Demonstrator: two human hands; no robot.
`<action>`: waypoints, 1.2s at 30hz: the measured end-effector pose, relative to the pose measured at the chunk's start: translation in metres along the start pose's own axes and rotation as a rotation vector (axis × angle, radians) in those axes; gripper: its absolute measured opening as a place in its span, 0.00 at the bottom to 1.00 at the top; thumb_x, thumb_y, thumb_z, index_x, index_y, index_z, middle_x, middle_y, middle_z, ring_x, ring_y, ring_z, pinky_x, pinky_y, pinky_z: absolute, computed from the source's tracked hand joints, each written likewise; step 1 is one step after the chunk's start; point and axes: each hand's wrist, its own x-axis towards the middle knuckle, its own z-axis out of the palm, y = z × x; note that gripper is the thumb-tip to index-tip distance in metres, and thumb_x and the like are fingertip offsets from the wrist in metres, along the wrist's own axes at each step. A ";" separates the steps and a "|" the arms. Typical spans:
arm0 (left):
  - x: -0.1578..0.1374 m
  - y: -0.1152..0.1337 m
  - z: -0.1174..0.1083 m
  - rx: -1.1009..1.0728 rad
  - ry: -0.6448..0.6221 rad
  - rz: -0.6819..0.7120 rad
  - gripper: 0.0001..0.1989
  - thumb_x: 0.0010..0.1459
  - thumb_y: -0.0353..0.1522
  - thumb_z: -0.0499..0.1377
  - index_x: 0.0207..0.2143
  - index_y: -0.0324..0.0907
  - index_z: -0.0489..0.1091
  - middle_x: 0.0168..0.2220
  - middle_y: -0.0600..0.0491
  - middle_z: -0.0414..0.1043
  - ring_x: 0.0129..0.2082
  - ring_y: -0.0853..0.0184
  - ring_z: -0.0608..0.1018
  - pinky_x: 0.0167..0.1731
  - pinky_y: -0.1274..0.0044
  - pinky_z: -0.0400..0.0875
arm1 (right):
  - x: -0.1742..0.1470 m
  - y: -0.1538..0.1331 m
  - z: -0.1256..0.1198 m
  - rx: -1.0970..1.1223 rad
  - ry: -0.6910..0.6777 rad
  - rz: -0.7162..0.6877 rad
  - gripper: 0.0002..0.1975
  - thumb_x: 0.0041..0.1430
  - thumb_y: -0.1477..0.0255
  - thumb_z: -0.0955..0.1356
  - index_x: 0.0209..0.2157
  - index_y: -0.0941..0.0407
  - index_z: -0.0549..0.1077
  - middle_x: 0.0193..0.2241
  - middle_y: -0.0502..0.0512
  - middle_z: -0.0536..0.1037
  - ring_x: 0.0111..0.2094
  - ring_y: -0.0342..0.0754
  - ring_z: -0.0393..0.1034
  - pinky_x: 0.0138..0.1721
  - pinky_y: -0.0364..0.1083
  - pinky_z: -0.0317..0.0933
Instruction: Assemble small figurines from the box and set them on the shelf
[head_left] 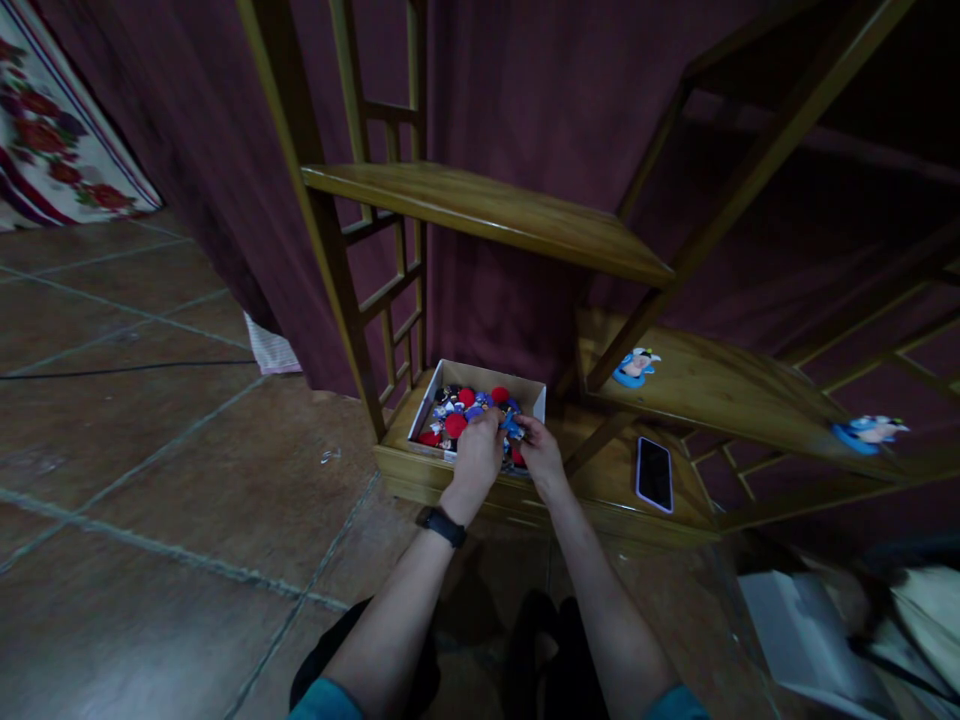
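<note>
A white cardboard box (pixel 487 376) sits on the low wooden shelf, filled with small figurines (pixel 455 426) in red, blue, black and white. Over its front right part, my right hand (pixel 541 455) pinches a small blue figurine (pixel 513 426) between thumb and fingers. My left hand (pixel 480 455), with a black watch on the wrist, is closed just beside it, its fingertips close to the same figurine. Whether the left fingers grip anything is hidden by the back of the hand.
Wooden shelf boards (pixel 487 205) and posts rise around the box, before a dark red curtain (pixel 510 90). On the right board stand two blue-and-white figurines (pixel 636 367). A phone (pixel 655 474) lies on the low shelf. White boxes (pixel 806 630) rest on the floor at lower right.
</note>
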 end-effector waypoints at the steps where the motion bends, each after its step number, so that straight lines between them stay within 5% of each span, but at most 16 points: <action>1: 0.000 0.001 0.000 0.039 -0.009 -0.006 0.08 0.55 0.26 0.53 0.38 0.41 0.67 0.34 0.48 0.73 0.38 0.62 0.75 0.36 0.75 0.65 | -0.001 0.000 0.001 -0.006 0.009 -0.001 0.18 0.40 0.72 0.71 0.38 0.52 0.73 0.35 0.49 0.77 0.35 0.46 0.71 0.38 0.46 0.66; 12: -0.009 0.008 -0.003 0.338 0.026 0.165 0.11 0.59 0.26 0.48 0.43 0.40 0.65 0.40 0.44 0.71 0.44 0.59 0.72 0.38 0.72 0.66 | -0.005 -0.005 0.009 0.132 0.035 0.059 0.17 0.40 0.71 0.71 0.37 0.52 0.72 0.39 0.49 0.75 0.39 0.46 0.69 0.37 0.44 0.65; 16: -0.011 0.012 -0.005 0.409 0.013 0.223 0.12 0.60 0.25 0.46 0.42 0.38 0.65 0.41 0.43 0.70 0.44 0.59 0.72 0.39 0.70 0.66 | -0.007 -0.006 0.009 0.224 0.025 0.117 0.19 0.39 0.72 0.70 0.38 0.51 0.72 0.39 0.49 0.76 0.33 0.44 0.69 0.29 0.41 0.63; 36: -0.015 0.017 0.001 0.408 -0.013 0.325 0.11 0.59 0.25 0.48 0.43 0.39 0.65 0.40 0.45 0.69 0.43 0.59 0.70 0.41 0.69 0.65 | -0.004 0.001 0.002 0.364 0.043 0.178 0.19 0.34 0.76 0.68 0.34 0.53 0.73 0.36 0.48 0.78 0.28 0.43 0.69 0.23 0.39 0.59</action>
